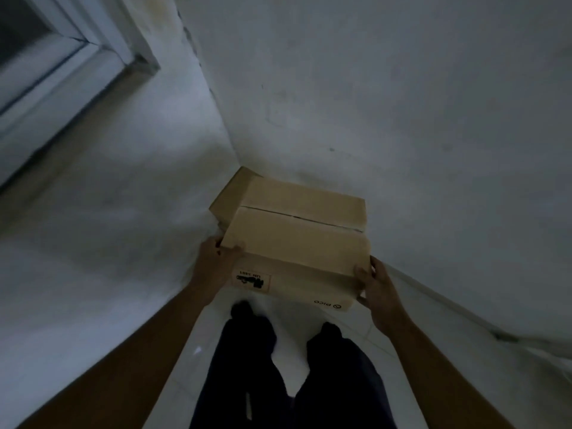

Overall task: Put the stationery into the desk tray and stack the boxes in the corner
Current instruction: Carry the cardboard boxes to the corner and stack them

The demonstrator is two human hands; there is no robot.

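1. Cardboard fills the middle of the head view: a brown box (297, 243) with closed top flaps and a seam across them, held low in the corner where two pale walls (402, 103) meet.
2. The left hand (216, 258) grasps the box's near left corner, thumb over the top edge; the right hand (374, 283) clasps the near right corner, fingers wrapped round the side. Both are closed on the box.
3. Behind and partly under it, pushed into the wall corner, another cardboard box (230, 193) shows only its left edge and far corner. Whether the held box already rests on it cannot be told.
4. Judged from this, the box-stacking step is in hand, near its end. The next move likely calls for squaring the upper box over the lower one, easing it back toward the walls, then letting go.
5. Writing: the near face carries "PICO" (326, 303) with a round logo, upside down from here, and a bordered label (250, 280) reading roughly "UN 3481" over a dark pictogram, also inverted.
6. Below, the person's dark trouser legs (278, 366) stand on a light tiled floor (291, 342). A window frame (62, 57) sits at the upper left. No stationery or desk tray is in view.
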